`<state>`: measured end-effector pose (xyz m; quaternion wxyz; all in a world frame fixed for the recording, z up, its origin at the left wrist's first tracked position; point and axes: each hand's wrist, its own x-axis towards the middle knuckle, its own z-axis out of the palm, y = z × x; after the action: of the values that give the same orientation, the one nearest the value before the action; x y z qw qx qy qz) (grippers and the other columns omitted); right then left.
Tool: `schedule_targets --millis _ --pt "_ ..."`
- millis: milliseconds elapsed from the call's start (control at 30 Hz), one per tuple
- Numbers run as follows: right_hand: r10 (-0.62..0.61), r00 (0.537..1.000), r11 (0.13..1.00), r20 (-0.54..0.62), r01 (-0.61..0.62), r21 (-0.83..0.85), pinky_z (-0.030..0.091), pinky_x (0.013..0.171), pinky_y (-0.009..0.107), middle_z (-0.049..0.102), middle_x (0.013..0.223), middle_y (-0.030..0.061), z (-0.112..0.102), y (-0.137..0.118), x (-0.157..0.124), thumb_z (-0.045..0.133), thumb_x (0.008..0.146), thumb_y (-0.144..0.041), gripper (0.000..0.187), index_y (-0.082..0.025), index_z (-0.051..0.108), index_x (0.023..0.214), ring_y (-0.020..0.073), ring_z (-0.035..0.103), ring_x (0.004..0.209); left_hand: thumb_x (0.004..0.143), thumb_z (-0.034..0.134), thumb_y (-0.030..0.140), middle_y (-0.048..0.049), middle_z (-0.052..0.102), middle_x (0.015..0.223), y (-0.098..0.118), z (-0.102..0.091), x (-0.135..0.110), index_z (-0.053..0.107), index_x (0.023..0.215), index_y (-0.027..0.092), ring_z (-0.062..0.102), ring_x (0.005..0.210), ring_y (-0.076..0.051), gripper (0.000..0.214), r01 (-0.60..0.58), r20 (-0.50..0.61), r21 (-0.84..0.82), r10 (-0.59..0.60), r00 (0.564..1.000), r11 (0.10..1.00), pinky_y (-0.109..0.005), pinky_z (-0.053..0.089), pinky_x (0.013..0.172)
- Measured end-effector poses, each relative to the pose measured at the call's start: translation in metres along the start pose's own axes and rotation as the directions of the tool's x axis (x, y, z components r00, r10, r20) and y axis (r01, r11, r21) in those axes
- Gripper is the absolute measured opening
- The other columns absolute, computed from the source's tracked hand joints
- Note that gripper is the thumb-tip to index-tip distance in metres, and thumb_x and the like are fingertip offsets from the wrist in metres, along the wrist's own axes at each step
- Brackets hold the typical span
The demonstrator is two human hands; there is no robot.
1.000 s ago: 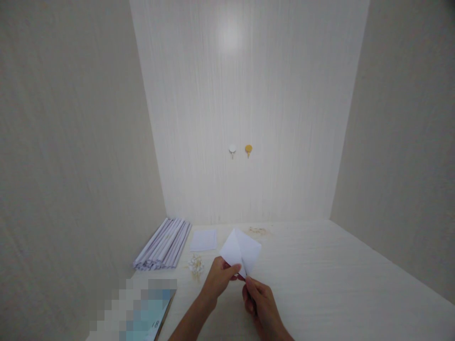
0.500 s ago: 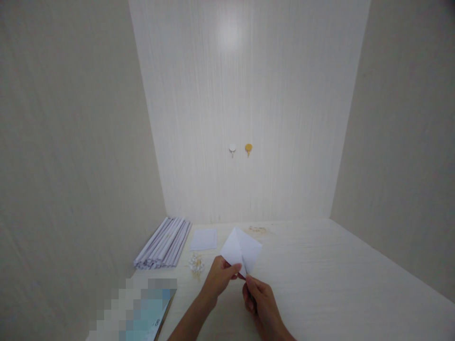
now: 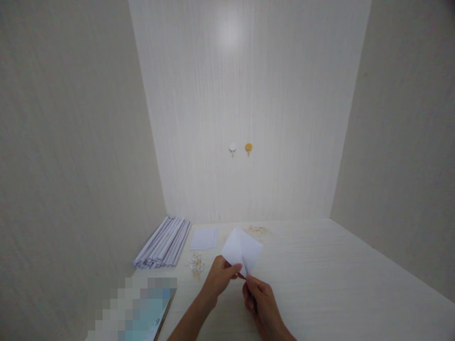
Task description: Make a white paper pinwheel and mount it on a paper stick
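Note:
A white sheet of paper [image 3: 250, 250], creased down its middle, is held up above the table with one corner pointing away from me. My left hand [image 3: 221, 274] grips its lower left edge, the thumb lying on top and the fingers beneath. At the lowest corner my right hand [image 3: 259, 298] pinches the paper between thumb and forefinger, its other fingers curled in. Something dark shows in the curl of the right hand, too unclear to name.
Rolled white paper tubes [image 3: 163, 244] lie stacked at the back left. Beside them are a flat white sheet [image 3: 204, 238] and a small white-and-gold cluster [image 3: 196, 264]. A partly blurred blue-green book or pad [image 3: 149, 315] lies at front left. Two hooks [image 3: 248, 148] are on the back wall.
Almost nothing differs. The paper has shifted very slightly to the right, while both hands keep their grip in the same place.

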<state>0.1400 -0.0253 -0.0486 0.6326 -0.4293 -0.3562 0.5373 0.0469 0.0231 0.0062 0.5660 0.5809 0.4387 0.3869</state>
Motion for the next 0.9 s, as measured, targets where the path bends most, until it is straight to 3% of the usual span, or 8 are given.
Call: schedule_targets --millis 600,800,900 --pt "-0.013 1.000 1.000 0.004 0.013 0.013 0.009 0.035 0.020 0.032 0.032 -0.0074 -0.0039 0.0012 0.0033 0.056 0.061 -0.047 0.040 -0.013 0.046 0.043 0.0024 0.022 0.030 0.055 0.059 0.022 -0.0003 0.060 0.050 -0.0014 0.0001 0.0021 0.060 0.058 0.011 0.055 0.050 -0.012 0.011 0.009 0.034 -0.018 -0.008 0.999 1.000 -0.023 0.040 0.053" --pt "0.014 1.000 0.999 0.016 -0.014 0.040 0.011 0.033 0.018 0.039 0.037 -0.0076 -0.0045 0.0013 0.0030 0.059 0.058 -0.048 0.037 -0.012 0.056 0.067 0.0021 0.025 0.029 0.052 0.063 0.028 -0.0009 0.059 0.050 0.0034 -0.0056 0.0054 0.058 0.054 0.012 0.057 0.053 -0.015 0.017 -0.065 -0.218 -0.095 0.043 0.975 0.993 -0.026 0.044 0.055" --pt "-0.001 1.000 0.996 0.001 0.000 0.089 0.012 0.032 0.017 0.038 0.038 -0.0084 -0.0039 0.0011 0.0030 0.059 0.059 -0.046 0.036 -0.012 0.055 0.071 0.0015 0.025 0.029 0.054 0.062 0.030 -0.0032 0.062 0.053 0.0036 -0.0077 0.0066 0.058 0.056 0.011 0.059 0.058 -0.018 0.020 -0.099 -0.271 -0.113 0.065 0.960 0.989 -0.029 0.044 0.059"
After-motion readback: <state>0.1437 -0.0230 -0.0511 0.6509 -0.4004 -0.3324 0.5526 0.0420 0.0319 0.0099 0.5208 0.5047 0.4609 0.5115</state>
